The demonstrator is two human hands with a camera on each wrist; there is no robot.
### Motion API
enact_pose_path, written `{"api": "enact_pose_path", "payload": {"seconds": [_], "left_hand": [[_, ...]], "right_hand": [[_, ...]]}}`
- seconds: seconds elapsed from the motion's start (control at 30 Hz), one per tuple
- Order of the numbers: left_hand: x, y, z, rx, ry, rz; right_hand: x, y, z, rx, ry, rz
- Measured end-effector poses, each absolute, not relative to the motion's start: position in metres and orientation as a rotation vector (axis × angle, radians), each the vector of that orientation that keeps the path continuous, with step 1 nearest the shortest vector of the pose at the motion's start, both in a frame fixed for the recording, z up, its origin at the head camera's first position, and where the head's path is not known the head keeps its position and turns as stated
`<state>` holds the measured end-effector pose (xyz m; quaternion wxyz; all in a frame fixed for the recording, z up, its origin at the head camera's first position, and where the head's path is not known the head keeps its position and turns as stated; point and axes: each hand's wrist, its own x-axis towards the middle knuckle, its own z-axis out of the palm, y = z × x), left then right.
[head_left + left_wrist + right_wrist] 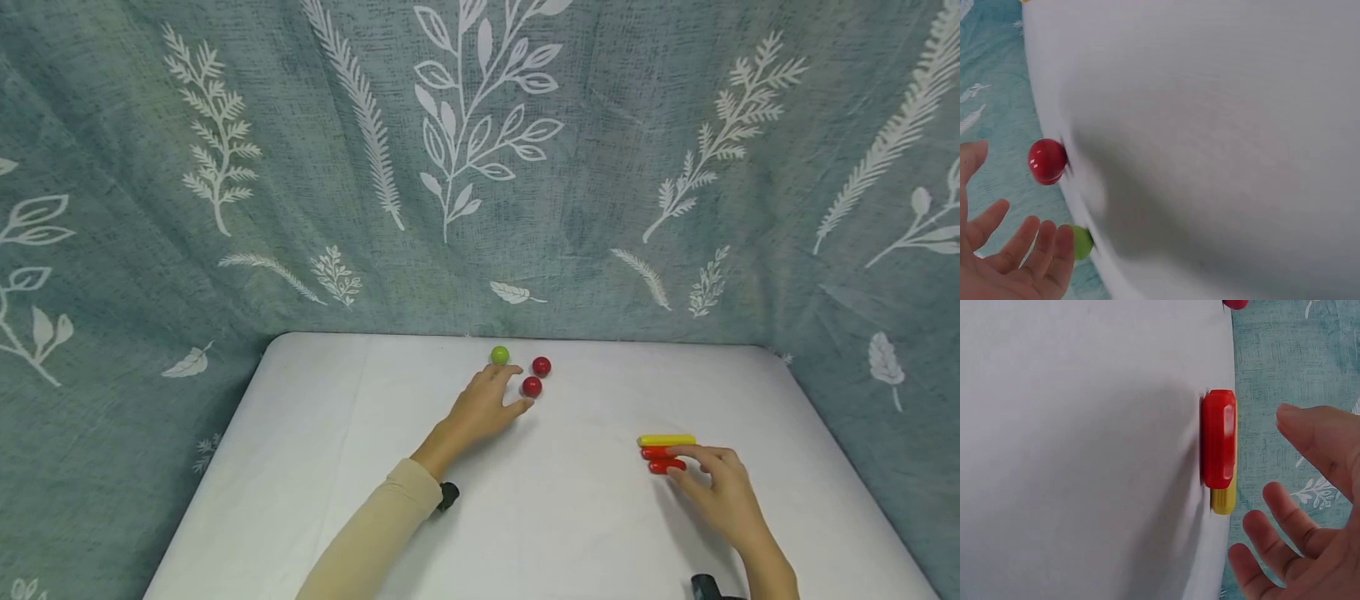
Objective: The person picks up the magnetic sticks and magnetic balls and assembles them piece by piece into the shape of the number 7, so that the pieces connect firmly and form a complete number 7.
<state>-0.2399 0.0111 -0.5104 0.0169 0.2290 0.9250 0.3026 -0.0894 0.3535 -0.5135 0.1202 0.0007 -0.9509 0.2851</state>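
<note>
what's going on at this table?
A person has both hands out over a white table. The left hand is open beside a green ball and two red balls. The right hand is spread by two red sticks, which lie alongside a yellow stick. Neither hand shows a grip; whether any fingertips touch is hard to tell.

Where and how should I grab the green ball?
Perhaps pinch the green ball across its middle, thumb and fingertips on opposite sides, coming from above. It looks round, nothing covers its top, and the red balls sit apart, leaving finger room.
</note>
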Motion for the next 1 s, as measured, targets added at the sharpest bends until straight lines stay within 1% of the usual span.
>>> {"api": "enact_pose_path", "payload": {"seconds": [0.23, 0.4, 0.7, 1.0], "left_hand": [[-0.259, 0.028, -0.523, 0.596, 2.815, 1.026], [-0.265, 0.036, -0.529, 0.544, 2.783, 1.046], [-0.268, 0.043, -0.533, 0.488, 2.813, 0.999], [-0.267, 0.048, -0.541, 0.497, 2.832, 0.949]], "right_hand": [[-0.094, 0.359, -0.519, -0.037, -2.879, 0.937], [-0.098, 0.361, -0.526, -0.027, -2.912, 0.941], [-0.101, 0.36, -0.531, -0.046, -2.92, 0.851], [-0.1, 0.359, -0.533, -0.057, -2.933, 0.782]]}}
